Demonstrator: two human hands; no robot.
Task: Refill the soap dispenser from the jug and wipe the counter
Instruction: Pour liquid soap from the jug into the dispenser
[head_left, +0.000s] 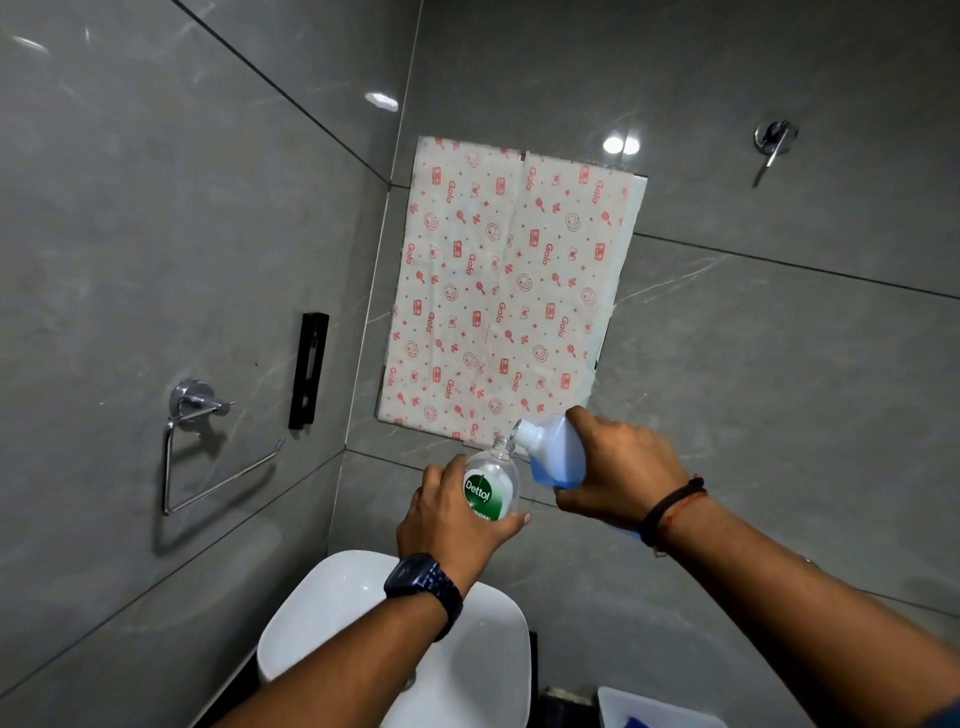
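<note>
My left hand (447, 514) grips a clear soap dispenser bottle (491, 486) with a green and white label; its pump is off and the neck stands open. My right hand (618, 467) holds a translucent jug (553, 452) of blue liquid, tilted so that its white spout sits just above and to the right of the bottle's neck. Both are held up in the air over a white basin (467, 670). The blue liquid lies in the lower part of the jug. No stream between spout and neck can be made out.
Grey tiled walls surround me. A patterned white and red sheet (509, 291) covers a panel on the wall ahead. A chrome towel ring (202, 447) and a black bracket (309, 371) are on the left wall, a chrome lever (774, 145) upper right. A white container (649, 709) sits bottom right.
</note>
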